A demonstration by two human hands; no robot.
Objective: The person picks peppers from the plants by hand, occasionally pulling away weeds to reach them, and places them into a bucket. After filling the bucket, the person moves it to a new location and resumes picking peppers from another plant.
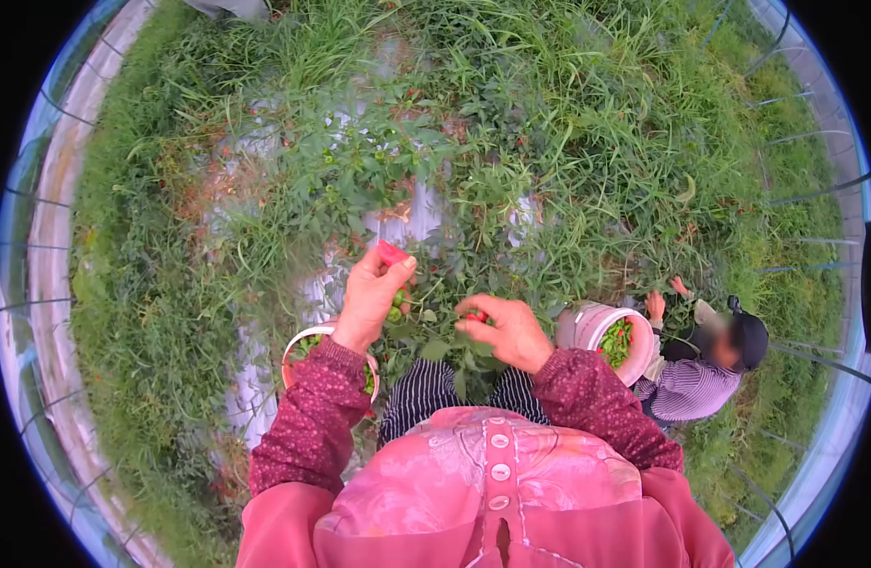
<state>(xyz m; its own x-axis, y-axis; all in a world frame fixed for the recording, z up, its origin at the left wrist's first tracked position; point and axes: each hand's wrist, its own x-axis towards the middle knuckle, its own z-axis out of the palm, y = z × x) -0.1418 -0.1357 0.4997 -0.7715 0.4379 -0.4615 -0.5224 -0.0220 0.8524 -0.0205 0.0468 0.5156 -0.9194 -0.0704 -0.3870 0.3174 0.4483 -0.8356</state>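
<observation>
My left hand [374, 292] is closed, with a red pepper [392, 253] pinched between thumb and fingers. Round green peppers [396, 305] show just under its palm, partly covered by the fingers. To the right, my right hand [509, 331] curls over a small red pepper [475, 315] at its fingertips, close above the leafy pepper plant [435, 322] in front of my knees. Beneath my left forearm, a white bucket [292, 355] with green and red peppers inside is half hidden by the sleeve. Another pale bucket [581, 328], tilted, holds green and red peppers beside my right forearm.
A co-worker [696, 383] in a striped top and dark cap crouches at the right, hands reaching into the plants. Grass [596, 95] and pepper plants surround me, over pale ground sheeting [407, 218]. Curved hoops and plastic walls [52, 218] line both sides.
</observation>
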